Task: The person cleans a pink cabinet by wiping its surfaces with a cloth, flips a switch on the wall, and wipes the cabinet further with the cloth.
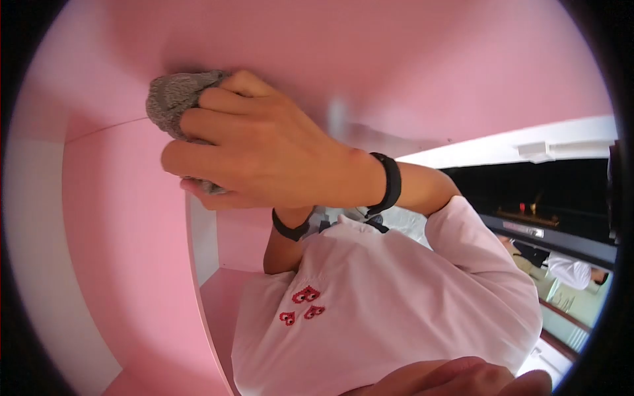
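Note:
My right hand (244,145), with a black band on its wrist, reaches across the middle of the head view. Its fingers are closed round a crumpled grey-brown cloth (175,99). The cloth lies against or very close to the pink panel (284,39); contact is hard to make out. My left forearm (281,257), also with a black wristband (290,228), rises behind the right hand. My left hand itself is hidden there, so its fingers do not show.
Pink side panels (125,244) and a white panel (39,198) enclose the left side, with a board edge (205,310) running down. At right are a black glossy surface (528,188) and, farther off, a person in a white top (569,272).

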A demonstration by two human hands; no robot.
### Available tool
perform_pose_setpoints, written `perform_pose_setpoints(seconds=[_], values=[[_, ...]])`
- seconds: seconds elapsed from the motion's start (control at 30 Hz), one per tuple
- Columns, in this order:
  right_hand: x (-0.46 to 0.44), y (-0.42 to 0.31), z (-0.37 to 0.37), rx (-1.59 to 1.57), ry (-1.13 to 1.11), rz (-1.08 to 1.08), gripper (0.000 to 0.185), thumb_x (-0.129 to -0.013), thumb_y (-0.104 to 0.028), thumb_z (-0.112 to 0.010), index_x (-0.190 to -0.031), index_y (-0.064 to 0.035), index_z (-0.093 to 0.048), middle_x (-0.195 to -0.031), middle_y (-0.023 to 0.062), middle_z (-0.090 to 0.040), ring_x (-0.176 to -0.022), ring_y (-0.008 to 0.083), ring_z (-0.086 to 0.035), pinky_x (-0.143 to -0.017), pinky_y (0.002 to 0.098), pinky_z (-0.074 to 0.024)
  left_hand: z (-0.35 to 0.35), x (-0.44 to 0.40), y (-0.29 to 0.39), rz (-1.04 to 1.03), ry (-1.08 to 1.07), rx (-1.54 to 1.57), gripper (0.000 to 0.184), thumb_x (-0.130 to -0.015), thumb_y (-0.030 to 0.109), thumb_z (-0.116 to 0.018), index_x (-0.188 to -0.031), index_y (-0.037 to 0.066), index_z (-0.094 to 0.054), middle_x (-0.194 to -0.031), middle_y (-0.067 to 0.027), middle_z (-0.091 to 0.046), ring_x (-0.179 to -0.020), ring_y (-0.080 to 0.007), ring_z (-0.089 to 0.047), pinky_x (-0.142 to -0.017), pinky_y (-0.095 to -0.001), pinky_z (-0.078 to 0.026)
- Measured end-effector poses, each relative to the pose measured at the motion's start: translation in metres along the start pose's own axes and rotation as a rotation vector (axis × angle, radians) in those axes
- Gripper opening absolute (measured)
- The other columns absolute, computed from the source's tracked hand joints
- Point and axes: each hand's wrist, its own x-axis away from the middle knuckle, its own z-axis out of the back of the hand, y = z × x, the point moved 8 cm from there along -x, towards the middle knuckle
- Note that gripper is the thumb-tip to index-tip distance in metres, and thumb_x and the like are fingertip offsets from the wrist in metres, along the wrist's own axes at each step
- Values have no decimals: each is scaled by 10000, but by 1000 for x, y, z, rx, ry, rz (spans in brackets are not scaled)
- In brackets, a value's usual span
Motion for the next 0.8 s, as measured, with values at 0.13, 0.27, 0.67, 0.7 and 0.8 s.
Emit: perform_pose_setpoints(seconds=[0.13,0.27,0.67,0.7,0.8], values=[[24,9,34,-28,35,10,248,-661,-167,-814,-864,-163,-672,-760,-11,-537,-689,194,-522,-699,343,-404,-23,0,22,-38,-47,23,562,-962,231,-580,-1423,-60,-446,-1571,-297,-345,-1408,-492,-404,-1159,-628,-305],[35,4,107,-2,12,7,283,-652,-169,-840,-879,-132,-675,-753,19,-532,-672,226,-507,-674,361,-405,-63,-17,72,-94,-69,75,565,-965,226,-583,-1421,-76,-442,-1573,-307,-332,-1413,-501,-391,-1155,-630,-308],[148,46,349,184,556,-489,249,-902,-201,-687,-1012,-1,-588,-985,83,-586,-921,182,-545,-904,344,-455,-165,-56,280,-553,179,36,617,-914,139,-620,-1413,-152,-402,-1575,-332,-303,-1420,-547,-345,-1151,-659,-294],[166,47,360,206,585,-492,298,-919,-265,-661,-1019,6,-585,-1022,99,-598,-963,195,-554,-967,365,-436,-167,-55,291,-516,101,168,606,-890,127,-630,-1402,-128,-431,-1570,-313,-331,-1431,-527,-343,-1161,-659,-282],[235,38,370,8,890,-566,373,-867,-330,-626,-903,20,-500,-974,206,-645,-933,286,-646,-946,469,-514,-163,-28,295,-563,137,235,537,-888,162,-656,-1360,-51,-515,-1544,-261,-413,-1435,-492,-364,-1176,-642,-282]])
